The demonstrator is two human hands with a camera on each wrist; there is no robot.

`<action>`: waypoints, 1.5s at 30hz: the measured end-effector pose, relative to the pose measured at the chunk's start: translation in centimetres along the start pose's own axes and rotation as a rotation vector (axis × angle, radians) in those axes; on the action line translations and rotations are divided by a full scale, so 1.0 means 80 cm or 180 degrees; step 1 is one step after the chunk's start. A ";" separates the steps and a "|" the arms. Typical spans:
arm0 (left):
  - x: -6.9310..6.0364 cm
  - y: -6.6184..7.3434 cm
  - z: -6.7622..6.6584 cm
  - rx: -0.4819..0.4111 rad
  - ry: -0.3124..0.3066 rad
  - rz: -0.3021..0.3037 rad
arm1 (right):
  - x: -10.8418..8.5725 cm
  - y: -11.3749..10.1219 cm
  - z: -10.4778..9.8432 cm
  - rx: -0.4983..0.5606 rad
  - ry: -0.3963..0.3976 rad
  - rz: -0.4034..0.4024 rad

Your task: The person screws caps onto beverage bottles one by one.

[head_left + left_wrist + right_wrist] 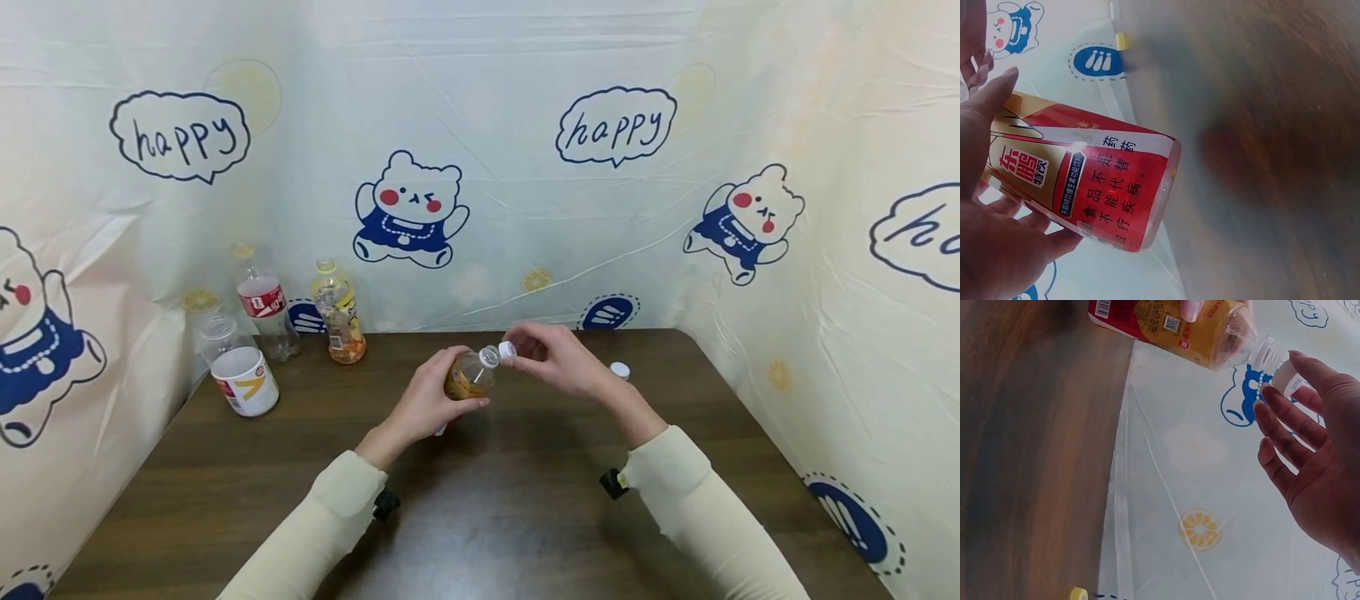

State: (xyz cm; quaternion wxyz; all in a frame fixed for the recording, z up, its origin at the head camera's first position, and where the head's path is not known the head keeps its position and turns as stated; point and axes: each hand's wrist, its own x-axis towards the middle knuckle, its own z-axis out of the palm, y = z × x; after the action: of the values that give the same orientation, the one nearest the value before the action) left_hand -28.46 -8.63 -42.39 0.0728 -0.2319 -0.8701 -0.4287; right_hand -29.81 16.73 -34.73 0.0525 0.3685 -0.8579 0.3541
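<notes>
My left hand [429, 395] grips a bottle with a red and gold label [1079, 169], held tilted above the table with its neck toward the right. Beside the bottle's open mouth, my right hand [558, 358] pinches a white cap [507, 350] between thumb and fingertips. In the right wrist view the cap [1286, 379] is off the threads, just in front of the clear neck [1266, 355]; whether they touch I cannot tell. My right hand's other fingers [1285, 440] are spread and loosely bent.
At the back left of the brown table [480, 533] stand a wide jar with a white label [246, 382], a clear bottle with a red label [262, 298] and a yellow-labelled bottle [339, 312]. Another white cap [619, 370] lies behind my right wrist. Printed cloth [510, 208] hangs around the table.
</notes>
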 end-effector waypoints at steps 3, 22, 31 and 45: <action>-0.001 0.003 0.003 0.0018 -0.0038 0.0020 | 0.002 0.000 0.001 -0.0005 -0.0049 -0.0004; -0.005 0.003 0.014 -0.0160 -0.0091 0.0069 | 0.003 -0.008 0.002 -0.0206 -0.0313 0.0116; -0.009 0.006 0.019 -0.0340 -0.0011 -0.0125 | 0.003 -0.009 0.002 -0.0274 -0.0361 0.0069; -0.009 0.004 0.018 -0.0458 -0.0032 -0.0191 | 0.006 -0.018 -0.008 -0.0589 -0.0532 -0.0123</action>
State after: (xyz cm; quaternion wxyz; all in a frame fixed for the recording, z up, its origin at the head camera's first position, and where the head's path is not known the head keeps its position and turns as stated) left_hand -27.55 -7.61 -43.29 0.0387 -0.2126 -0.8440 -0.4909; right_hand -29.31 16.22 -33.28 0.0214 0.4068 -0.8811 0.2404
